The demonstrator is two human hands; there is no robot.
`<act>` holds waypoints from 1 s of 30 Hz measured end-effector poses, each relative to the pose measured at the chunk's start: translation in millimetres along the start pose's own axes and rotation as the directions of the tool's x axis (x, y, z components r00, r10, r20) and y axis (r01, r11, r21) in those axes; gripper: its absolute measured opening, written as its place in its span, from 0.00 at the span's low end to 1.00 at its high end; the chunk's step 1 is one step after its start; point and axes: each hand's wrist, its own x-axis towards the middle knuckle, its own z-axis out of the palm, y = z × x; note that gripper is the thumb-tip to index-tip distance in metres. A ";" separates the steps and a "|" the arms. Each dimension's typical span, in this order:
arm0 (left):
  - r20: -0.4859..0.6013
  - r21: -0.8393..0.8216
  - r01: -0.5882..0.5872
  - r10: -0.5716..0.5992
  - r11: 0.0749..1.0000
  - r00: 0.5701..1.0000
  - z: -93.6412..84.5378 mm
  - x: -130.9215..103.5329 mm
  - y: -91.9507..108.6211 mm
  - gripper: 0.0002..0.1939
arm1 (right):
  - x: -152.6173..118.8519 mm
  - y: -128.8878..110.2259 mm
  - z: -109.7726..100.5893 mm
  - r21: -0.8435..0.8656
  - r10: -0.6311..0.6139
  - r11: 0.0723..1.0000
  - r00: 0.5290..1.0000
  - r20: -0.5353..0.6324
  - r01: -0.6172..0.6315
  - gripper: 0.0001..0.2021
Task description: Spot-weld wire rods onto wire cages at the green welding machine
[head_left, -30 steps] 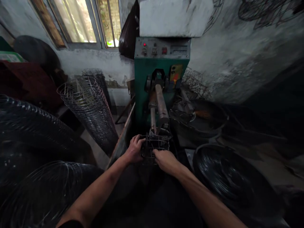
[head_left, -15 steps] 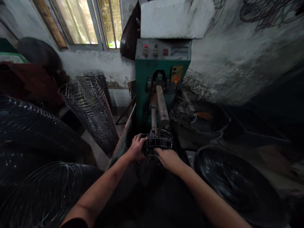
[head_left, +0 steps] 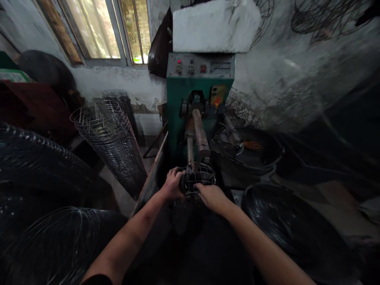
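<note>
A round wire frame (head_left: 200,176) with crossing wires is held below the two metal arms (head_left: 201,134) of a green machine (head_left: 175,103). My left hand (head_left: 173,184) grips its left side, fingers curled over the rim. On the near right side, my right hand (head_left: 212,196) has its thumb and fingers closed on the wires; part of the fingers is hidden beneath. The lower arm's tip is close to the frame's upper edge; whether they touch is unclear. A red light glows on the machine's panel (head_left: 218,68).
Stacked wire baskets (head_left: 111,142) stand at the left, with more wire piles (head_left: 68,241) nearer. To the right are a dark pan (head_left: 267,154) holding pieces and a basin (head_left: 297,233) with coiled wire. A white block (head_left: 213,27) rests on the machine.
The view has shifted slightly. Both hands still hold the wire frame, which looks tilted a little differently and slightly nearer the arms.
</note>
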 end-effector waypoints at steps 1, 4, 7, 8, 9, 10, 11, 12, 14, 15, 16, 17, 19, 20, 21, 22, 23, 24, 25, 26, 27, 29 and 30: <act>-0.004 -0.002 -0.003 0.003 1.000 1.000 0.6 0.2 -0.6 0.55 | 0.9 0.5 -0.4 0.006 0.000 1.000 1.000 -0.003 0.000 0.16; -0.029 -0.006 -0.024 0.024 1.000 0.999 1.6 0.6 -0.9 0.55 | 0.7 0.9 -3.3 0.026 0.015 1.000 1.000 -0.009 -0.014 0.16; -0.039 -0.001 -0.041 0.041 0.999 0.998 1.6 5.0 -1.0 0.56 | -5.5 1.4 -5.1 0.069 0.034 0.997 0.998 -0.057 -0.030 0.16; -0.045 0.009 -0.036 0.036 0.999 0.998 1.4 8.0 -1.6 0.56 | -8.4 2.1 -4.5 0.098 0.048 0.994 0.994 -0.099 -0.038 0.16; -0.049 0.021 -0.028 0.029 0.999 0.998 0.9 11.6 -2.6 0.57 | -11.3 3.3 -2.9 0.135 0.072 0.989 0.986 -0.151 -0.052 0.16; -0.051 0.032 -0.016 0.018 0.999 0.999 0.3 15.6 -4.0 0.56 | -14.0 4.8 -0.5 0.177 0.104 0.982 0.973 -0.206 -0.067 0.15; -0.048 0.040 0.000 0.002 0.999 0.999 -0.5 19.5 -5.8 0.55 | -16.4 6.7 2.7 0.217 0.135 0.973 0.957 -0.256 -0.079 0.15; -0.042 0.043 0.015 -0.013 0.999 0.999 -1.4 23.2 -7.9 0.55 | -18.2 8.8 6.4 0.249 0.162 0.964 0.943 -0.291 -0.089 0.15; -0.027 0.034 0.038 -0.037 0.999 0.999 -3.0 28.5 -11.8 0.53 | -20.5 12.5 14.8 0.302 0.194 0.949 0.926 -0.324 -0.093 0.16; -0.024 0.027 0.044 -0.044 0.999 0.999 -3.6 30.0 -13.4 0.53 | -21.2 13.9 18.7 0.328 0.201 0.941 0.923 -0.328 -0.088 0.16; -0.031 0.019 0.047 -0.047 0.999 0.998 -4.1 30.9 -14.5 0.53 | -21.8 14.8 22.1 0.353 0.204 0.932 0.924 -0.323 -0.082 0.16; -0.038 0.011 0.045 -0.045 0.999 0.998 -4.6 31.4 -15.1 0.53 | -22.5 15.3 24.7 0.378 0.208 0.922 0.927 -0.311 -0.079 0.16; -0.041 -0.005 0.036 -0.036 0.999 0.999 -5.8 32.3 -15.1 0.53 | -24.6 15.4 27.6 0.424 0.223 0.901 0.936 -0.271 -0.092 0.16; -0.037 -0.010 0.038 -0.038 0.999 0.999 -6.9 33.2 -14.9 0.54 | -26.0 15.2 28.1 0.439 0.239 0.891 0.940 -0.244 -0.113 0.16; -0.033 -0.011 0.047 -0.047 0.999 0.998 -8.2 34.8 -14.7 0.54 | -27.5 15.1 28.4 0.449 0.257 0.883 0.942 -0.216 -0.138 0.16; -0.026 -0.005 0.059 -0.059 0.998 0.998 -9.8 36.8 -14.7 0.54 | -29.2 15.1 28.7 0.458 0.278 0.874 0.941 -0.191 -0.165 0.16; -0.024 0.006 0.071 -0.071 0.997 0.997 -11.5 39.4 -15.2 0.55 | -30.7 15.4 29.4 0.466 0.292 0.865 0.941 -0.169 -0.185 0.16; -0.029 0.019 0.083 -0.083 0.996 0.996 -13.1 42.2 -16.1 0.55 | -31.9 15.9 30.6 0.475 0.299 0.858 0.942 -0.150 -0.197 0.16; -0.036 0.031 0.090 -0.089 0.995 0.995 -14.6 45.1 -17.5 0.55 | -32.9 16.7 32.4 0.487 0.300 0.850 0.944 -0.138 -0.199 0.16; -0.041 0.039 0.093 -0.091 0.995 0.995 -15.6 47.8 -19.3 0.55 | -33.5 17.6 34.8 0.501 0.296 0.843 0.946 -0.133 -0.193 0.16; -0.044 0.045 0.090 -0.088 0.995 0.995 -16.1 50.2 -21.4 0.55 | -33.7 18.5 37.5 0.515 0.287 0.837 0.949 -0.129 -0.184 0.16; -0.045 0.045 0.082 -0.080 0.996 0.996 -15.3 53.9 -25.6 0.54 | -33.1 20.0 43.5 0.521 0.277 0.835 0.953 -0.122 -0.176 0.16; -0.045 0.044 0.078 -0.076 0.996 0.996 -14.1 55.2 -27.3 0.54 | -32.5 20.5 46.4 0.517 0.271 0.838 0.956 -0.116 -0.175 0.16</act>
